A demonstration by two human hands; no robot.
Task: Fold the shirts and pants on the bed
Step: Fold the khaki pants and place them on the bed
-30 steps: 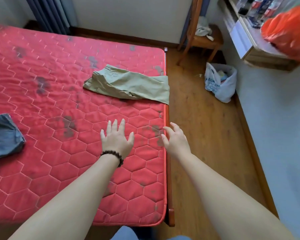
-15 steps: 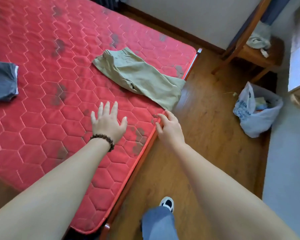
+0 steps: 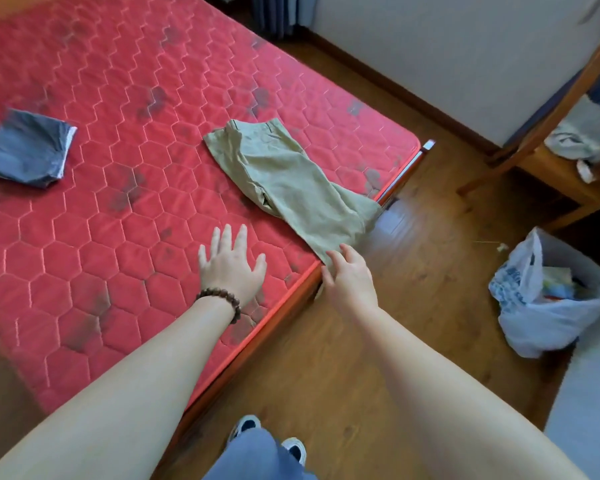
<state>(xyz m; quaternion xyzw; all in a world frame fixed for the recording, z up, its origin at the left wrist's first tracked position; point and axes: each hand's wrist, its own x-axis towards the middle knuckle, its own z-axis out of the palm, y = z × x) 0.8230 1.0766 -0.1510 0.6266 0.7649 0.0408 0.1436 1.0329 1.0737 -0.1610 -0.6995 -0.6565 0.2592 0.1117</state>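
Olive-green pants (image 3: 288, 178) lie folded lengthwise on the red quilted mattress (image 3: 118, 168), their leg ends hanging over the bed's right edge. My right hand (image 3: 349, 277) is at that edge with its fingertips touching the hem corner of the pants; the fingers are spread and no grip shows. My left hand (image 3: 231, 263), with a bead bracelet on the wrist, hovers flat and open over the mattress just left of the pants. A folded blue-grey garment (image 3: 26, 148) rests on the bed's far left.
A wooden floor (image 3: 413, 306) runs along the bed's right side. On it stands a white plastic bag (image 3: 548, 306) full of items. A wooden chair (image 3: 551, 157) with a cloth on its seat is at the upper right. My feet show at the bottom.
Both hands have moved toward the pants; my right hand now reaches the hem at the bed's edge. The view has swung left, so the blue-grey garment shows in full.
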